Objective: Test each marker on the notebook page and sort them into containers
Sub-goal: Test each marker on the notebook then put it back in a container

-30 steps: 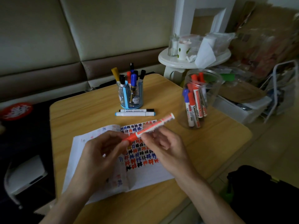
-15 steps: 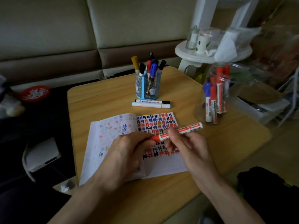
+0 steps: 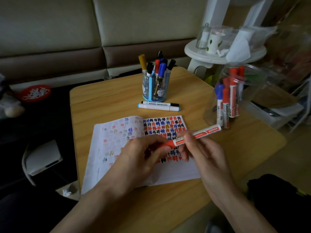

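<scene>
Over notebook (image 3: pixel 176 172): left hand (image 3: pixel 134 158) pinches cap end of red marker (image 3: pixel 198 134), right hand (image 3: pixel 205 153) pinches barrel. Risk: cap jerks free, tip streaks page or fingers.

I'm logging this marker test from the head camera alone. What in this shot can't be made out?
Head view: cap end of the red marker, wrapped by fingers of the left hand; cap on or off is unclear.
Head view: marks on the notebook beneath that hand and the right hand.
Head view: labels on the markers in the clear jar, blurred and small.
Head view: things on the white side table, blurred.
</scene>
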Demonstrator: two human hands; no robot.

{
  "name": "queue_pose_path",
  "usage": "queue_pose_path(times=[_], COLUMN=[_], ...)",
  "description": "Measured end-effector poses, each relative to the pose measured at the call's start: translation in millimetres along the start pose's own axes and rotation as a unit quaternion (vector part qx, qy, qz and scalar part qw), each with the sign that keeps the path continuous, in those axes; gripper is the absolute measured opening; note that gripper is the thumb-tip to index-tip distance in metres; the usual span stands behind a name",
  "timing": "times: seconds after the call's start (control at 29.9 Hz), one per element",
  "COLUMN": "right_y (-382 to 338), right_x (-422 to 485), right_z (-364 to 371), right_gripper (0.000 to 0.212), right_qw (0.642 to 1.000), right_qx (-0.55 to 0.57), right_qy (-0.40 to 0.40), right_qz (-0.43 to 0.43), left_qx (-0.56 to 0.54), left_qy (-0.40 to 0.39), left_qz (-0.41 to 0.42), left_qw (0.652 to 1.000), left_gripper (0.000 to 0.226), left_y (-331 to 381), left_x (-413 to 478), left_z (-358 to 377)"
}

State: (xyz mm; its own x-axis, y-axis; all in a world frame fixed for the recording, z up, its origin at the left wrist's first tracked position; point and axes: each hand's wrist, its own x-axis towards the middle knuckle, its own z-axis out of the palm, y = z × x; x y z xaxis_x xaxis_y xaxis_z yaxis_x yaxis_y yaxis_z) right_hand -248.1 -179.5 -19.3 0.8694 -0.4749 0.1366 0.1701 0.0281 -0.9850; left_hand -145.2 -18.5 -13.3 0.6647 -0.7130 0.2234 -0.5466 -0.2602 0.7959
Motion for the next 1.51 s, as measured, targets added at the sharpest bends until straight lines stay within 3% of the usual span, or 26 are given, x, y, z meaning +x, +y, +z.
queue_pose_path(times=[0.27, 0.37, 0.5, 0.74, 1.2, 1.41, 1.51], right_y=[5, 3, -2, -1, -1, 0, 0], right_x=[0, 1, 2, 1, 3, 1, 1], right_z=[6, 5, 1, -4, -3, 6, 9], right_gripper=[0.05, 0.047, 0.033, 0.047, 0.035, 0.035, 0.047], right_qw=[0.999, 0.999, 0.999, 0.999, 0.998, 0.999, 0.997], right_qx=[-0.012, -0.026, -0.033, -0.044, -0.052, -0.006, 0.018], right_qy=[0.049, 0.032, 0.021, -0.001, -0.032, 0.03, 0.065], right_qz=[-0.019, -0.014, 0.017, 0.019, 0.009, 0.027, 0.034], left_qx=[0.102, 0.118, 0.082, 0.031, -0.093, 0.009, 0.082], left_qy=[-0.01, -0.003, -0.031, -0.077, -0.169, -0.075, -0.022], left_qz=[0.109, 0.108, 0.092, 0.086, 0.021, 0.055, 0.088], left_qw=[0.989, 0.987, 0.992, 0.993, 0.981, 0.996, 0.992], left_gripper=[0.025, 0.024, 0.025, 0.021, 0.031, 0.02, 0.024], left_y=[5, 5, 5, 3, 2, 2, 2], left_x=[-2, -1, 4, 4, 6, 4, 3], left_z=[10, 8, 8, 1, -14, 2, 12])
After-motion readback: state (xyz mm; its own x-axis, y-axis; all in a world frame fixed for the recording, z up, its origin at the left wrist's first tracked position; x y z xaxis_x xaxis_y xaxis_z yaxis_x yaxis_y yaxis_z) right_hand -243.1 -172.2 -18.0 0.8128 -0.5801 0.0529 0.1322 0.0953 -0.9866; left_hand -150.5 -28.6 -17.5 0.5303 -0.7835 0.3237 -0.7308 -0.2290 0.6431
